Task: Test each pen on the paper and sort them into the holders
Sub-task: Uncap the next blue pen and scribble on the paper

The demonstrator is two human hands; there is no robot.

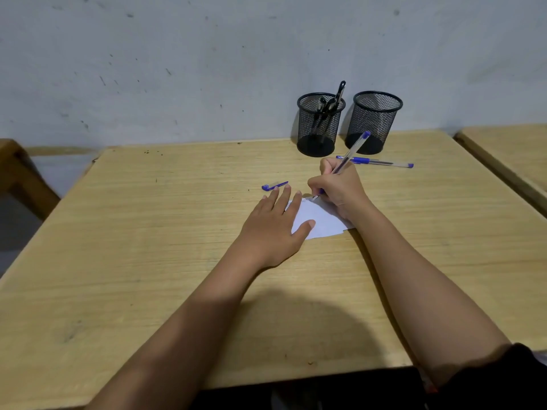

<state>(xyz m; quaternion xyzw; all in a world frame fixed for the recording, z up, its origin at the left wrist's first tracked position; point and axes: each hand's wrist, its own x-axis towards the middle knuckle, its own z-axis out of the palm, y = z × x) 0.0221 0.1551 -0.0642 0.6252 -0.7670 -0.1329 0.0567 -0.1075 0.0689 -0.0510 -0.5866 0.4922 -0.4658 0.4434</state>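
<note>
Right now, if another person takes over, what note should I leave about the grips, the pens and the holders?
Left grip: flat, pressing the paper.
Right grip: holds a blue pen, tip on the paper.
A blue cap lies on the table.
Done: dark pens stand in the left holder; the right holder looks empty.
Left: finish this test, recap and sort this pen, then the other blue pen near the holders.
</note>
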